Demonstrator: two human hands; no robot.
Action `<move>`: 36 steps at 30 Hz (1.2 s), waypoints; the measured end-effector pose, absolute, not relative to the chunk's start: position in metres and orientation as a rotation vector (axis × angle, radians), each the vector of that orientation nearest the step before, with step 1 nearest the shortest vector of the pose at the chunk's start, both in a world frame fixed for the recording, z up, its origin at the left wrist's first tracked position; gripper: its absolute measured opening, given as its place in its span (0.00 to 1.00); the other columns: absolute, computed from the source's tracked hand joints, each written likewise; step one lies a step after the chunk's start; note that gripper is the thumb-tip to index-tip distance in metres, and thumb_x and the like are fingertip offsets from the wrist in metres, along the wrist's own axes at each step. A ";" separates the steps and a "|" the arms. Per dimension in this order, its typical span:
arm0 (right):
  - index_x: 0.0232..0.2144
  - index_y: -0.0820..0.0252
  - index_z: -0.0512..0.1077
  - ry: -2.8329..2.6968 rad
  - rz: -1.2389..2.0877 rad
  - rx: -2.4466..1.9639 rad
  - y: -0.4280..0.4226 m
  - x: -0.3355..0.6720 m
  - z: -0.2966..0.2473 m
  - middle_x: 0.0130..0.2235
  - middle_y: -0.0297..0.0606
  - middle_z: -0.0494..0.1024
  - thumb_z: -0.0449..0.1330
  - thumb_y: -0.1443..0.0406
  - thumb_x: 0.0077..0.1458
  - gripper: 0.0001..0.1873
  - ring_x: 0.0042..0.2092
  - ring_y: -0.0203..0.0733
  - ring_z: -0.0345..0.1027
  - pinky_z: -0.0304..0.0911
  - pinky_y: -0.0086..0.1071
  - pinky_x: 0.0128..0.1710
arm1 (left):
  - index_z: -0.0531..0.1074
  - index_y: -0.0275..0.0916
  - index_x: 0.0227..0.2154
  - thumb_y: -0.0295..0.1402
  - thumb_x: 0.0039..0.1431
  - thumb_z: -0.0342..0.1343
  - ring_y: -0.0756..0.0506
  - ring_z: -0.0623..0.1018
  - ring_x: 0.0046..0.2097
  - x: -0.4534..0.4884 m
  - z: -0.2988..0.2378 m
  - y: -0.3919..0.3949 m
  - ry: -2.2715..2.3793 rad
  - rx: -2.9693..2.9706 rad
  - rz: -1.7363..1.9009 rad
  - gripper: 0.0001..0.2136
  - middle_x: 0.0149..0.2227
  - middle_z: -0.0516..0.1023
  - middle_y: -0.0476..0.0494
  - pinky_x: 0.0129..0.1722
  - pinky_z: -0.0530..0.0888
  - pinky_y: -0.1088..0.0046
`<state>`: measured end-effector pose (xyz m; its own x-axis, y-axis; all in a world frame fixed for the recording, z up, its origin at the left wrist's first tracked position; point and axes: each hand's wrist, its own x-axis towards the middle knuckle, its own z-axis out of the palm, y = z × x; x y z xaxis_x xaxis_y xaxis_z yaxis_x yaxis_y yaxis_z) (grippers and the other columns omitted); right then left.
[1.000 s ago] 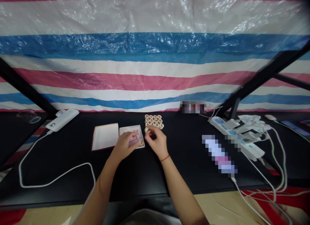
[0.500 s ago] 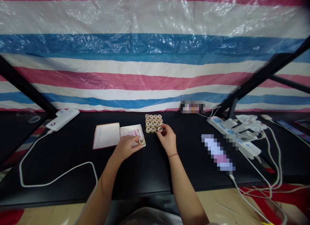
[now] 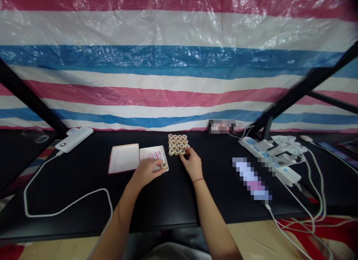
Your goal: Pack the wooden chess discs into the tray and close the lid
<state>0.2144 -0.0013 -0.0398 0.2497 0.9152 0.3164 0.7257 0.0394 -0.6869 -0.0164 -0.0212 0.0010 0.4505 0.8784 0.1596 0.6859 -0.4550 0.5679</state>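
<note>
Xiangqi pieces [image 3: 176, 145]: several characters too small to read; right hand [image 3: 193, 163] partly covers one | Box tray [image 3: 149, 149]: near-left corner hidden by left hand [image 3: 147, 172]; printed sheet [image 3: 154, 156] too fine to read | Cabled device [image 3: 251, 178]: pixelated | Forearms [image 3: 214, 215]: cut off at bottom | Striped tarp [image 3: 156, 99]: cut off at top

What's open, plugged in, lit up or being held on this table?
Box: open, printed paper inside
Lid: open, hollow side up
Game pieces: in rows, faces up
Left hand: grip closed on another piece
Right hand: touching the front row
White device: lit, cable plugged in
Power strip: plugs in
</note>
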 end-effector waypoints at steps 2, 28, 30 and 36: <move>0.38 0.59 0.71 -1.521 0.279 -1.722 -0.001 0.214 -0.038 0.31 0.36 0.73 0.57 0.56 0.51 0.15 0.28 0.37 0.63 0.59 0.30 0.29 | 0.76 0.43 0.40 0.37 0.55 0.60 0.43 0.79 0.42 -0.017 0.001 -0.021 1.313 2.283 0.621 0.10 0.39 0.82 0.46 0.44 0.70 0.69; 0.33 0.56 0.76 -1.921 0.740 -1.285 -0.028 0.161 -0.009 0.33 0.35 0.79 0.47 0.55 0.65 0.20 0.35 0.39 0.73 0.62 0.27 0.37 | 0.71 0.39 0.34 0.33 0.60 0.53 0.47 0.75 0.35 -0.005 -0.003 -0.024 1.271 2.283 0.645 0.05 0.32 0.74 0.47 0.38 0.69 0.70; 0.33 0.56 0.75 -1.915 0.760 -1.274 -0.027 0.161 -0.009 0.33 0.35 0.79 0.46 0.56 0.66 0.20 0.35 0.39 0.73 0.63 0.28 0.37 | 0.71 0.39 0.35 0.32 0.59 0.53 0.47 0.74 0.35 -0.005 -0.005 -0.023 1.214 2.257 0.681 0.04 0.32 0.73 0.48 0.37 0.70 0.71; 0.40 0.58 0.73 -1.772 0.696 -1.184 -0.027 0.163 -0.010 0.38 0.38 0.78 0.49 0.59 0.63 0.15 0.37 0.39 0.71 0.64 0.30 0.40 | 0.71 0.41 0.38 0.31 0.61 0.51 0.46 0.75 0.41 -0.004 -0.004 -0.022 1.237 2.185 0.965 0.06 0.37 0.75 0.45 0.46 0.72 0.67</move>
